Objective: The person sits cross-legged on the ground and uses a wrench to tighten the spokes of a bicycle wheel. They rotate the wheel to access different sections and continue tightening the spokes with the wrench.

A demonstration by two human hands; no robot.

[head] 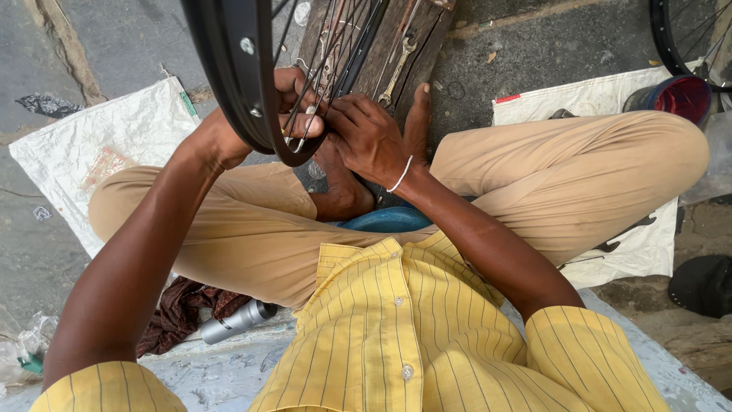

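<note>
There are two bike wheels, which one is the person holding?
The big black wheel at top left, gripped by both the left hand and right hand. The other wheel sits untouched in the top right corner.

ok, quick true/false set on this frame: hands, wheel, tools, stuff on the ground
1. Both hands are at the wheel rim. True: left hand and right hand meet at the spokes.
2. A spanner lies on the wooden board. True.
3. The right wrist is bare. False: it wears a white band.
4. The shirt is plain blue. False: yellow, striped.
5. A metal cylinder stands upright. False: it lies on its side.
</note>
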